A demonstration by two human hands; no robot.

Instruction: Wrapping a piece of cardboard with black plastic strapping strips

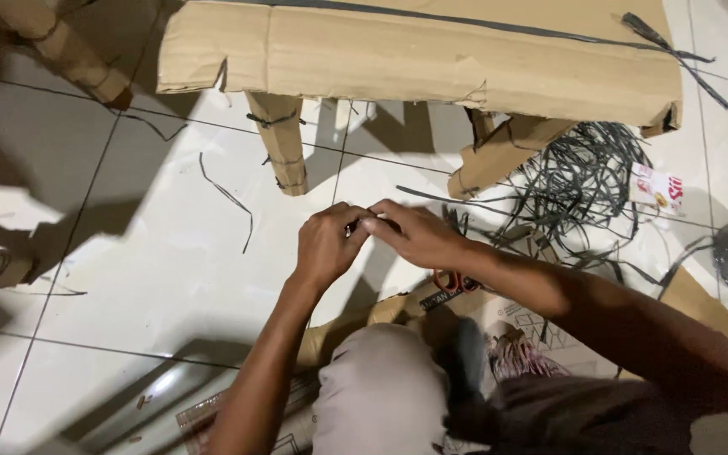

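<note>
The left hand [327,244] and the right hand [414,234] were seen close together above the white tiled floor [153,253], with their fingertips touching. A thin dark plastic strip [378,221] was pinched between them: the grip of each hand was closed on it, the left fingers curled tightly, the right thumb and forefinger pressed on the strip. Only a short piece of the strip was visible between the two grips, so its full length could not be told.

Just beyond the hands, a low structure of brown corrugated cardboard [431,59] was standing on the floor. Its flat top was carried by folded cardboard legs [282,139], and these legs were bound with dark strips. To the right of the right grip, a loose tangled heap of the same dark strips [575,190] was lying on the floor, near a small red and white packet [657,190]. One single curved strip [227,198] was lying to the left of the left grip, well apart from it.

Below the right wrist, a pair of scissors with orange-red handles [455,281] was resting on a printed flat cardboard sheet [524,324]. The knee in light grey trousers [381,388] was placed under the hands, near the camera.
</note>
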